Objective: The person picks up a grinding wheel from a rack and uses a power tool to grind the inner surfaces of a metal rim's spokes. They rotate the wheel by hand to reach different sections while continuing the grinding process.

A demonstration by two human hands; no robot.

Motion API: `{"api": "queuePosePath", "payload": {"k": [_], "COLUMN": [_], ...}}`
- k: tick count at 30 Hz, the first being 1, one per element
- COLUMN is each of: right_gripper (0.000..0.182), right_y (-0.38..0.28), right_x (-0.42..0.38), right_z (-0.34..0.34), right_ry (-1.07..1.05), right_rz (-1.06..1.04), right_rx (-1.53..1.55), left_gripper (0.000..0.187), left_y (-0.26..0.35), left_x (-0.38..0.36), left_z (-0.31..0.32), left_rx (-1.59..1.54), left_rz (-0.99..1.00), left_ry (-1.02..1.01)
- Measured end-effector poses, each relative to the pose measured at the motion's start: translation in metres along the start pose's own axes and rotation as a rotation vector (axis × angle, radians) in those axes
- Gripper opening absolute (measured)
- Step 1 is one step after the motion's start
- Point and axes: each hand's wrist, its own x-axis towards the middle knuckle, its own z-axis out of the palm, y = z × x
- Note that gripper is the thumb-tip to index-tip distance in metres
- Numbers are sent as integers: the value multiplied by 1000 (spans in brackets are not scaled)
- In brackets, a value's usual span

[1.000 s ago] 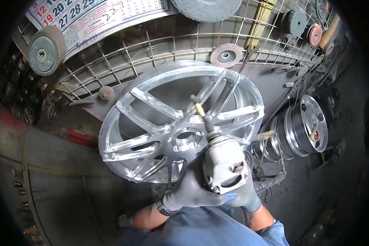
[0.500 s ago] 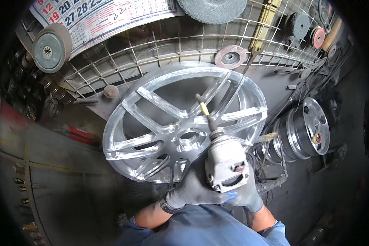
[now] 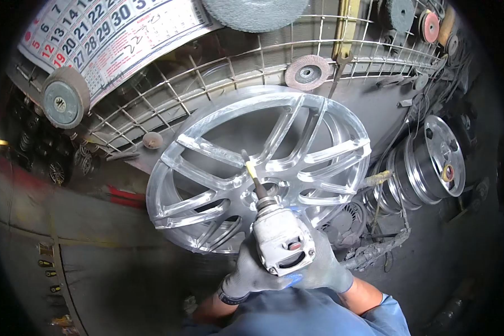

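Both my hands, in grey work gloves, grip a scuffed white die grinder (image 3: 279,235) from its two sides. My left hand (image 3: 248,267) is wrapped round its left side, with a dark watch (image 3: 232,297) at the wrist. Closed on the opposite side is my right hand (image 3: 325,264). Much of the fingers is hidden behind the tool body. A thin shaft with a yellow band (image 3: 251,169) points forward from the grinder, its tip overlapping a spoke near the hub in this view. Beyond lies a bare silver alloy wheel rim (image 3: 207,151), face up and tilted, with paired spokes.
A wire mesh (image 3: 229,73) behind the wheel holds a calendar (image 3: 109,42), a pink flap disc (image 3: 307,73) and abrasive wheels (image 3: 61,103). Another polished wheel (image 3: 423,162) stands at the right, near hanging cables. Several wheels stand at the far left.
The grinder and both hands have shifted left in view, and the shaft tip now lies lower, closer to the hub. The whole view has also turned slightly.
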Motion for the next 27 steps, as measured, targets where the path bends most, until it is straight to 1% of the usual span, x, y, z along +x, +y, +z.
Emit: {"api": "queuePosePath", "payload": {"k": [1, 2, 3, 4, 5, 6, 7, 9, 10, 12, 13, 14, 16, 17, 19, 20, 22, 23, 25, 26, 27], "right_gripper": [80, 80, 82, 85, 85, 79, 73, 76, 80, 82, 85, 85, 87, 87, 90, 90, 92, 92, 93, 93, 87], "right_y": [0, -1, -3, -4, -2, 0, 2, 2, 1, -1, -2, 1, 8, 9, 10, 9, 6, 2, -9, -14, -20], "right_x": [2, 2, 2, 2, 0, -5, -8, -6, -5, -3, -2, -2, -4, -5, -9, -9, -8, -6, 2, 6, 10], "right_z": [-1, -3, -4, -5, -4, -3, -3, -9, -11, -9, -8, -6, -2, -3, -6, -7, -8, -8, -7, -7, -8], "right_ry": [-12, -5, -27, -50, -46, -32, -19, -35, -53, -44, -38, -37, -5, -6, -104, -104, -125, -123, -41, -39, -83], "right_rz": [-70, -71, -9, 53, 56, 123, 190, 154, 117, 152, 188, 188, 59, 56, 156, 152, 153, 149, 79, 72, 100], "right_rx": [-54, -45, -40, -35, -28, 29, 86, 84, 78, 153, 218, 224, 142, 146, -23, -17, 16, 24, 123, 129, 110], "left_gripper": [65, 58, 55, 55, 64, 80, 80, 82, 82, 84, 84, 84, 85, 85, 88, 88, 76, 76, 75, 75, 75], "left_y": [1, 4, 12, 10, 6, 2, -1, -4, -2, 6, 9, 7, 2, 0, -6, -9, -16, -16, -13, -10, -8], "left_x": [-2, -2, -2, 0, 3, 6, 6, 3, 1, -3, -4, -5, -8, -8, -6, -7, -12, -16, -23, -26, -31], "left_z": [-4, -7, -2, -2, -1, 1, 4, 12, 14, 14, 8, 5, 1, 1, 2, -2, -11, -14, -16, -18, -19], "left_rx": [188, 375, 446, 454, 481, 504, 509, 163, 169, 384, 96, 102, 19, 23, -2, 5, -1, 13, 46, 67, 84], "left_rz": [-7, -12, 20, 14, 162, 312, 307, 51, 47, 125, -54, -57, -85, -82, -75, -74, -45, -47, -56, -58, -64], "left_ry": [-43, -87, -105, -105, -108, -112, -112, 29, 32, 30, 19, 22, 54, 57, 55, 58, 33, 33, 52, 66, 83]}}
